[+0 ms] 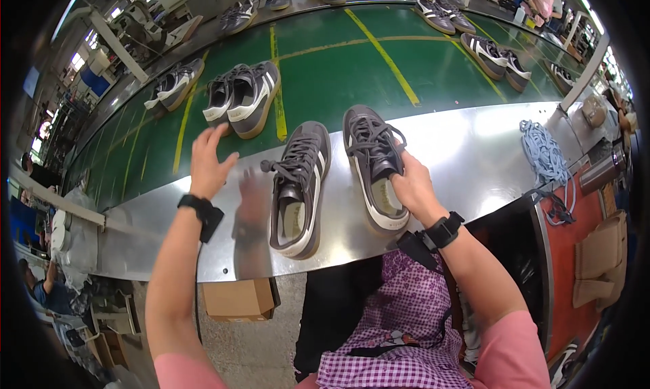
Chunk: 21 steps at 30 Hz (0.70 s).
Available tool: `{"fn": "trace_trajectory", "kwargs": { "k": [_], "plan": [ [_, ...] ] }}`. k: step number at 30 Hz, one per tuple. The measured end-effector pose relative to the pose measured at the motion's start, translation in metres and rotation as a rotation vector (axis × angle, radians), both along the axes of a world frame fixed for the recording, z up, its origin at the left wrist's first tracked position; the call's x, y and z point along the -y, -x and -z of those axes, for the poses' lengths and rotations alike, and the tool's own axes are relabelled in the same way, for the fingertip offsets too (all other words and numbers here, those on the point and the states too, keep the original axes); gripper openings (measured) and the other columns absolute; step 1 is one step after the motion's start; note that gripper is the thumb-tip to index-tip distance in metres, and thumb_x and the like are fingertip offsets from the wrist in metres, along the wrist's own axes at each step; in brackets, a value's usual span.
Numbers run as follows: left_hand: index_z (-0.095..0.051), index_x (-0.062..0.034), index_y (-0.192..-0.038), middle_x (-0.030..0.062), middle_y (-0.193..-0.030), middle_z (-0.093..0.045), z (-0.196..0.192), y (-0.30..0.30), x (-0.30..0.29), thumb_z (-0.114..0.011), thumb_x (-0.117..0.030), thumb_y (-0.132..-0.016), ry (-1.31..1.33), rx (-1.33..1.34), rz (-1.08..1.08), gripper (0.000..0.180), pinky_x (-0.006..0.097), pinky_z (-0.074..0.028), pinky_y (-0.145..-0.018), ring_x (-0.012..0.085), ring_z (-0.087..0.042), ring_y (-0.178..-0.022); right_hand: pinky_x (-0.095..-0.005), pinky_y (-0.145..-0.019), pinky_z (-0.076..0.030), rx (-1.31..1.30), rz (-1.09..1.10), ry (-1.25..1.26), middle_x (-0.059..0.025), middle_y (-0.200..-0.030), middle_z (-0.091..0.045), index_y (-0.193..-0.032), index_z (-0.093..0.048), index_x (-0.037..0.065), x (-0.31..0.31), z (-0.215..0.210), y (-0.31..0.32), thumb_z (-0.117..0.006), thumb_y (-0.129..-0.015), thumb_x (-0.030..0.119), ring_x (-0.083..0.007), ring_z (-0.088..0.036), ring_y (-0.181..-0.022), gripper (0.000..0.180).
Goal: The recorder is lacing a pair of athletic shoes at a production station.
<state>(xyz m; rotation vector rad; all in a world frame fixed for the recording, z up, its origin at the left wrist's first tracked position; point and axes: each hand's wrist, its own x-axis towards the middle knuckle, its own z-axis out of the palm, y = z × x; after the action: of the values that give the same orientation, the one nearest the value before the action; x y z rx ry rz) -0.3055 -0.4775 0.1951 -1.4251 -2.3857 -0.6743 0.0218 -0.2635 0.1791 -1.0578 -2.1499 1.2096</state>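
The head view shows a dark grey lace-up shoe with white side stripes and a white heel patch (369, 162) at the polished silver metal table (467, 138), under the person's right hand (416, 189). The right fingers are closed around the right side of its collar, beside the tongue; whether the sole bears fully on the metal cannot be told.

Just to its left stands a matching dark grey striped shoe (298, 176), upright and untouched, toe pointing away from the person, its dark laces gathered in a clump at the left edge.

The left hand (208, 164) grips nothing: its fingers are spread, near the heels of a grey-and-white pair of shoes (252, 101) on the green conveyor belt with yellow lines (325, 64). Whether a fingertip touches a heel is unclear.

The step in hand looks like handling or placing the pair at the table, with only the right shoe held. The next move seems to call for a steady right grip and for the left fingers to come back over the table, if the untouched shoe is to be worked too.
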Motion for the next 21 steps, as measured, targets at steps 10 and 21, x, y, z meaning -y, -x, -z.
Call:
{"fn": "trace_trajectory", "kwargs": {
  "k": [10, 21],
  "plan": [
    [-0.063, -0.0272, -0.126, 0.0127, -0.133, -0.054, -0.027, 0.081, -0.097, -0.076, -0.069, -0.055, 0.734, -0.103, -0.245, 0.084, 0.043, -0.032, -0.101, 0.0288, -0.053, -0.118, -0.0351, -0.089, -0.046, 0.11, 0.052, -0.017, -0.0266, -0.102, -0.065, -0.14, -0.045, 0.007, 0.009, -0.013, 0.002, -0.054, -0.078, -0.001, -0.0374, -0.064, -0.098, 0.063],
    [-0.075, -0.0094, -0.096, 0.0163, -0.095, -0.071, -0.061, 0.042, -0.033, -0.076, -0.064, -0.056, 0.613, 0.143, -0.136, 0.068, 0.037, -0.038, -0.096, 0.0276, -0.065, -0.097, -0.0431, -0.092, -0.045, 0.008, 0.037, -0.004, -0.0271, -0.112, -0.062, -0.139, -0.045, 0.004, 0.006, -0.011, -0.001, -0.045, -0.072, -0.006, -0.0427, -0.058, -0.108, 0.067]
  ]
}}
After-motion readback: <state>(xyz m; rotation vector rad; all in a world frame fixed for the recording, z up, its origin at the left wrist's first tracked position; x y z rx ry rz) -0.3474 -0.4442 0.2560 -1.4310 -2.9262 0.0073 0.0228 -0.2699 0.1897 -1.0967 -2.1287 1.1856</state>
